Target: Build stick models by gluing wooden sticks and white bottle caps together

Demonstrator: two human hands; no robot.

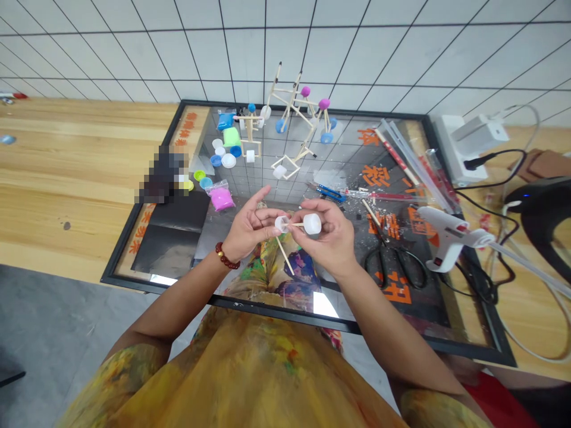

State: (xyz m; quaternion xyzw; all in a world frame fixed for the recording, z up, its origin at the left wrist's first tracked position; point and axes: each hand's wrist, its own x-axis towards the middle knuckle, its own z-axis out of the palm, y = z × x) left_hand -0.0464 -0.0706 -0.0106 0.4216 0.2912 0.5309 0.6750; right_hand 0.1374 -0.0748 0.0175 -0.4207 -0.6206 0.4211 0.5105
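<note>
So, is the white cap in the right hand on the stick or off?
On: the stick runs into the white cap the right hand pinches.

Two white caps [311, 223], one glue gun [446, 238], perhaps two scissors [395, 258]

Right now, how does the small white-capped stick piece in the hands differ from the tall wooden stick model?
The left hand and right hand hold the small white-capped stick piece; the tall wooden stick model stands on the mirror. The piece shows two sticks; the model many, plus pink and blue balls. Both use thin sticks.
</note>
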